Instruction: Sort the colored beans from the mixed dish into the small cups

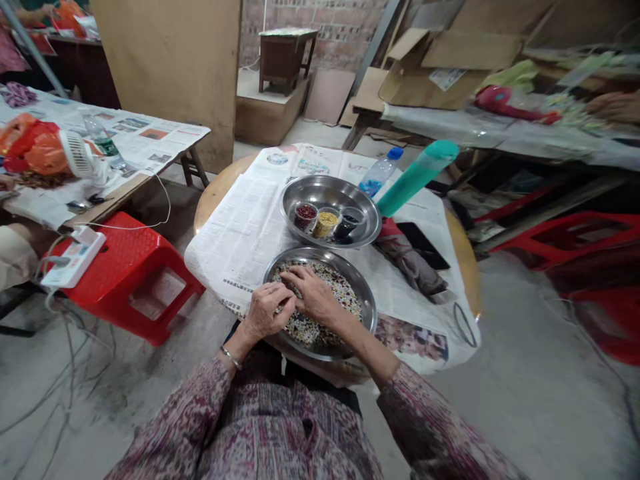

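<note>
A steel basin (pixel 371 313) in front of me holds a mix of small bead-like pieces (pixel 345 291), white, yellow, dark red and black. Over its left side, my left hand (pixel 267 310) is closed, thumb and fingers drawn together. My right hand (pixel 316 298) meets it there, fingers bent down at the pieces. Whatever sits between the fingertips is too small to make out. Behind stands a second steel basin (pixel 325 187) with three clear cups: dark red pieces (pixel 305 215), yellow pieces (pixel 326 222) and black pieces (pixel 347 225).
Newspaper (pixel 240 233) covers the round table. Toward its right side are a capped plastic bottle (pixel 383 172), a green cylinder (pixel 420 177), a grey cloth bundle (pixel 413 263) and a black phone-like slab (pixel 424 245). A red stool (pixel 125 267) bearing a power strip (pixel 77 257) stands left.
</note>
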### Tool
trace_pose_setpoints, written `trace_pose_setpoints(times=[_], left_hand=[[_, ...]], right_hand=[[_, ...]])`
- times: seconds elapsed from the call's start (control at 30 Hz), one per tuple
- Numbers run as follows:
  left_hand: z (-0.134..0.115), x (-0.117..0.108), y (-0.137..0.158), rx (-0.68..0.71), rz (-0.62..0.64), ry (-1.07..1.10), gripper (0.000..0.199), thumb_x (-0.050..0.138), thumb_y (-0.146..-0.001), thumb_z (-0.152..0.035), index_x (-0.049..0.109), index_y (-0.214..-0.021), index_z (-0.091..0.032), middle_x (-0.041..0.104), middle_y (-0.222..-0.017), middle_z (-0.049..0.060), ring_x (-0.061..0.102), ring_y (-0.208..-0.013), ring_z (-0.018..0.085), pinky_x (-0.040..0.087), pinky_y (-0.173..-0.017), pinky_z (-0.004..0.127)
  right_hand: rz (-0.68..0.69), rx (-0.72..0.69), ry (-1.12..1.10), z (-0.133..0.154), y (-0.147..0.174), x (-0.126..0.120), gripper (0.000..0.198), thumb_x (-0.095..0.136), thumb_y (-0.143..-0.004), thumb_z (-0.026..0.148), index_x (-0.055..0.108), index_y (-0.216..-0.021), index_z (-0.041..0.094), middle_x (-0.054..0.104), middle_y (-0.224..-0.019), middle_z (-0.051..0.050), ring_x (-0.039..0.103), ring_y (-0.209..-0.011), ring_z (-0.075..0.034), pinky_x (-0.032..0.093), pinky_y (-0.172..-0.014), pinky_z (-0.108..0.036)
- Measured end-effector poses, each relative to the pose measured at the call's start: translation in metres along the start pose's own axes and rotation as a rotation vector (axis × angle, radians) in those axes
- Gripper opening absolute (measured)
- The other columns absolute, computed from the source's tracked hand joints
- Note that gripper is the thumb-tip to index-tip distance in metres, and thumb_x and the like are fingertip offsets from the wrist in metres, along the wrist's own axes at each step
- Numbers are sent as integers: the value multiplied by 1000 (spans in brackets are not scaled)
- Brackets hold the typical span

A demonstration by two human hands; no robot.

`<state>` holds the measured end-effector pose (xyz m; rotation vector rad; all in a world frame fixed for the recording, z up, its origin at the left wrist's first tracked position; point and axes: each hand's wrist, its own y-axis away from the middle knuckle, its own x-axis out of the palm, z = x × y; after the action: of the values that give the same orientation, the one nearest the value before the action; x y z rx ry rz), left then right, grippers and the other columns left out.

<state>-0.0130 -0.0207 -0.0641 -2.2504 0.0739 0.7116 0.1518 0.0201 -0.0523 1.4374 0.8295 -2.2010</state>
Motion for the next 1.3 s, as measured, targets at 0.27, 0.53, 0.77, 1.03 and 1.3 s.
trace_pose_setpoints(times=[0.27,0.53,0.77,1.03,1.3], left_hand=[[-3,-1,-2,53,-48,18,17,49,-93,-13,57,-79,-19,61,-70,1,57,-69,15,47,-71,29],[0,1,-1,34,-38,18,17,50,-95,-17,59,-82,-19,63,-73,2,60,-74,15,49,-75,29],[-2,1,-1,26,-31,12,17,49,-95,-17,58,-81,-18,63,-73,2,60,-73,16,48,-74,29],[-4,-1,-2,19,-31,9,17,49,-95,-16,58,-80,-18,63,-73,3,60,-73,16,49,-73,30],[-4,-1,-3,33,-52,40,17,49,-95,-16,59,-81,-18,64,-74,3,60,-72,16,49,-73,30]], right_hand=[[224,34,77,-6,48,-32,25,48,-90,7,68,-95,22,65,-92,-6,59,-90,-19,49,-77,-30],[34,300,149,-14,45,-31,32,60,-92,37,63,-119,19,64,-109,-13,59,-106,-28,52,-88,-41],[229,-18,-98,24,51,-30,17,51,-95,17,67,-101,20,63,-90,-5,58,-83,-17,49,-74,-29],[186,-245,72,24,45,-29,23,56,-88,11,71,-102,22,65,-107,-9,54,-98,-23,49,-83,-37],[40,156,224,-26,53,-37,19,53,-93,19,69,-103,19,66,-111,-12,58,-104,-27,53,-90,-42]])
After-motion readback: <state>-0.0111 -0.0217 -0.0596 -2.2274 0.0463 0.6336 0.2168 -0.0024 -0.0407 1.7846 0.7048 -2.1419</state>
